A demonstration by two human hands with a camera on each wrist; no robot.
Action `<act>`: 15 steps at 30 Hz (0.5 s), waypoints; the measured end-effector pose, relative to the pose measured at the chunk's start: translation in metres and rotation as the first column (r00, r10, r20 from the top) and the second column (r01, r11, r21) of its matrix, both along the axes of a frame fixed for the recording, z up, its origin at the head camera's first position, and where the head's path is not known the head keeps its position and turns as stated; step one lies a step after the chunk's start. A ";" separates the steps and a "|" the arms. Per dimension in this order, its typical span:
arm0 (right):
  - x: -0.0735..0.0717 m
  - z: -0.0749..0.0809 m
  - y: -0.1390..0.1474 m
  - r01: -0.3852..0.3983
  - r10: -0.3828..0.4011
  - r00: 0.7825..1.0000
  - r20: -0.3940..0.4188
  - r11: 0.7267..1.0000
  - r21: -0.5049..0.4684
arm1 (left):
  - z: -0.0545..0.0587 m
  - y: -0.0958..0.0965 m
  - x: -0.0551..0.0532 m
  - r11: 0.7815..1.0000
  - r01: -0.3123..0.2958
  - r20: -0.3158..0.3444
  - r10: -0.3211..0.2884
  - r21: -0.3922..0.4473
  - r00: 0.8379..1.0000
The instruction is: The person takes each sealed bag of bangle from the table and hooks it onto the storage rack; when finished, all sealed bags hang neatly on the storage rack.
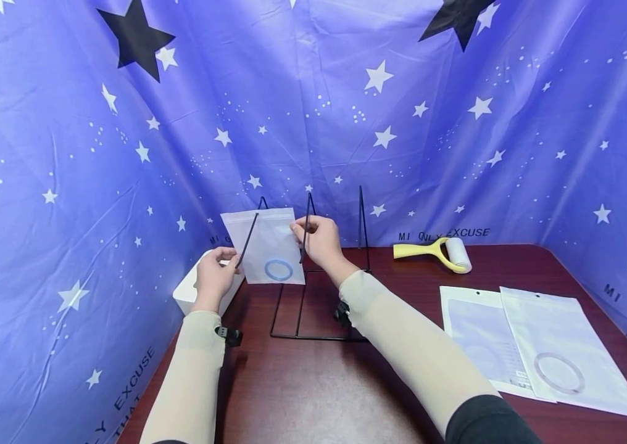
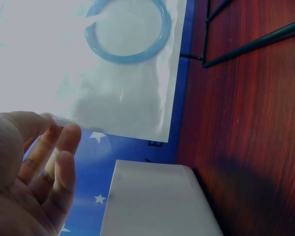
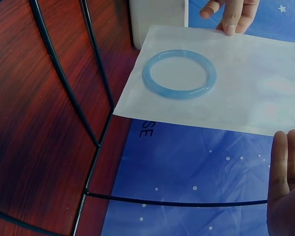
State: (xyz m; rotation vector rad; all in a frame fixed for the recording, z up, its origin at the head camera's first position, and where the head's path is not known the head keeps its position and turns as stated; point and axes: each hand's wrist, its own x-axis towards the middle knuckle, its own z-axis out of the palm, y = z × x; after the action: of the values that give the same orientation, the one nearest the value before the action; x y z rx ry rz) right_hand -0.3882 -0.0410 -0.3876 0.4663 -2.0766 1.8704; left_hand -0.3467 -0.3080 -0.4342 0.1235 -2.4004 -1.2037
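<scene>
A white zip bag (image 1: 263, 237) with a light blue bangle (image 3: 179, 93) visible through it is held up at the left of a black wire rack (image 1: 319, 338). One slanted rack wire crosses in front of the bag in the head view. At the bag's left edge, my left hand (image 1: 216, 274) pinches it between thumb and fingers. My right hand (image 1: 320, 238) pinches the opposite edge, higher up, beside the rack's middle upright. In the left wrist view the bangle (image 2: 128, 59) lies flat near the bag's lower end.
A white box (image 1: 186, 290) stands behind my left hand. Right of the rack lies a yellow-handled lint roller (image 1: 458, 254). Two more white bags lie overlapping on the right, one with a pale bangle (image 1: 559, 372). Starry blue cloth (image 1: 313, 111) surrounds the dark red table (image 1: 291, 394).
</scene>
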 end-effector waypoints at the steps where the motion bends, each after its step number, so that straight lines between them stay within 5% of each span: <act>1: 0.000 0.000 0.000 0.002 -0.002 1.000 0.000 1.000 0.008 | 0.000 0.000 0.000 1.000 -0.002 0.002 0.002 -0.004 1.000; 15: 0.006 0.001 0.004 0.066 -0.067 0.998 0.001 0.983 0.170 | 0.002 0.000 0.003 0.993 -0.070 0.026 0.073 -0.092 0.997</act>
State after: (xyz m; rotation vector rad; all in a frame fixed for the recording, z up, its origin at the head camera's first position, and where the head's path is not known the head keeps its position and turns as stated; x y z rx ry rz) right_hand -0.3824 -0.0367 -0.3864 0.4246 -2.2386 1.6679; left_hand -0.3433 -0.3084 -0.4318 0.1989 -2.4497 -1.0660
